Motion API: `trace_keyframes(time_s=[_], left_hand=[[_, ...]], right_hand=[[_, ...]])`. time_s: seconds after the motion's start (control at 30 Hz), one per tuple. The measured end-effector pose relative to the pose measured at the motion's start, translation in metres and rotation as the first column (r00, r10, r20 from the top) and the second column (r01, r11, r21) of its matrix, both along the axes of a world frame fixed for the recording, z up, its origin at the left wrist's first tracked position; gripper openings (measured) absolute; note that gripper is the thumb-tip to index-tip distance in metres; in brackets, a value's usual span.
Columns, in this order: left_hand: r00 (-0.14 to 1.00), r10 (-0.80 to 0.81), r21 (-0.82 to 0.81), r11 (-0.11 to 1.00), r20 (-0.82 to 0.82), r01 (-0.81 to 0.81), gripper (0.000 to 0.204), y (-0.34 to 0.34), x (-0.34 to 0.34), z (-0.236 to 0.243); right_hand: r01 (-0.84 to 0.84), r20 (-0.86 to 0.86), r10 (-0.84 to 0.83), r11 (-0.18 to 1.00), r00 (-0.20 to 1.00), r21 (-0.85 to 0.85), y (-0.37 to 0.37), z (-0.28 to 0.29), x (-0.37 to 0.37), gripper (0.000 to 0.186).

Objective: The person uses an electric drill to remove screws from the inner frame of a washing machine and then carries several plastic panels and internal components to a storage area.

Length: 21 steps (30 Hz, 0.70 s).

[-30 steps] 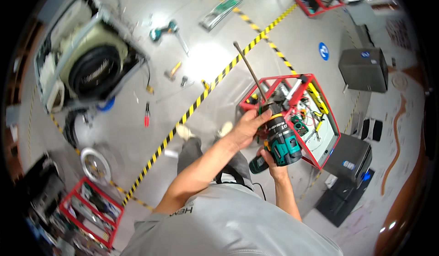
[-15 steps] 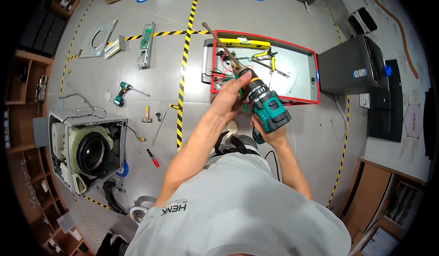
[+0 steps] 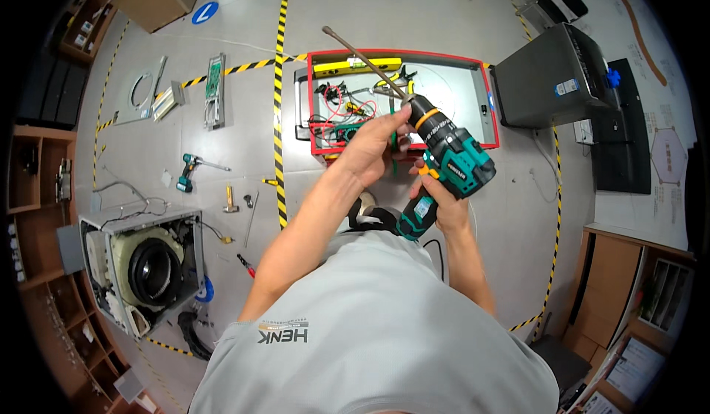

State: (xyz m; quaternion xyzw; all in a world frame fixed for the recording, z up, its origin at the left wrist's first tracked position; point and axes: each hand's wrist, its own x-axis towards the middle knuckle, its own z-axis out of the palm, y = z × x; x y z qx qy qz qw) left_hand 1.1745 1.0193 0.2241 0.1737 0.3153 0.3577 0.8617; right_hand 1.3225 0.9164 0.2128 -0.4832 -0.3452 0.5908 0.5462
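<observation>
A teal and black cordless drill (image 3: 462,164) with a long rod-like bit (image 3: 362,59) in its chuck is held in front of my body, the bit pointing up and left. My right hand (image 3: 449,205) is closed round the drill by its grip, near the trigger. My left hand (image 3: 373,146) is closed at the chuck, its thumb against the front end. A thin green strip (image 3: 394,139) shows by the left fingers; its kind and whether it is held cannot be made out. Beyond lies a red-rimmed toolbox (image 3: 484,73) with a yellow spirit level (image 3: 355,67), pliers and wires.
An opened washing machine (image 3: 144,266) stands at the left. On the floor nearby lie a second drill (image 3: 188,171), a hammer (image 3: 230,201), red-handled pliers (image 3: 247,266) and a circuit board part (image 3: 214,92). A dark grey cabinet (image 3: 536,85) stands right of the toolbox.
The drill has turned in my hands, so its grip and battery end now show at the lower left. My view has shifted, moving the toolbox and floor items leftward.
</observation>
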Motion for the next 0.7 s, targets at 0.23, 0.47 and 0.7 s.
trace_keyframes(time_s=[0.23, 0.47, 0.7], left_hand=[[0.995, -0.045, -0.028, 0.998, 0.084, 0.048, 0.031, -0.013, -0.001, 0.002], [0.999, -0.042, 0.067, 0.997, -0.014, 0.043, 0.035, -0.029, -0.005, -0.03], [0.973, -0.066, 0.084, 0.993, -0.222, 0.086, 0.047, -0.04, -0.005, -0.045]], right_hand=[[0.099, 0.135, -0.111, 0.991, 0.985, 0.095, -0.023, 0.002, -0.018, 0.026], [0.114, 0.543, -0.174, 0.983, 0.821, 0.143, -0.044, -0.01, -0.02, 0.02], [0.265, 0.345, -0.276, 0.961, 0.897, 0.081, -0.045, -0.009, -0.025, 0.025]])
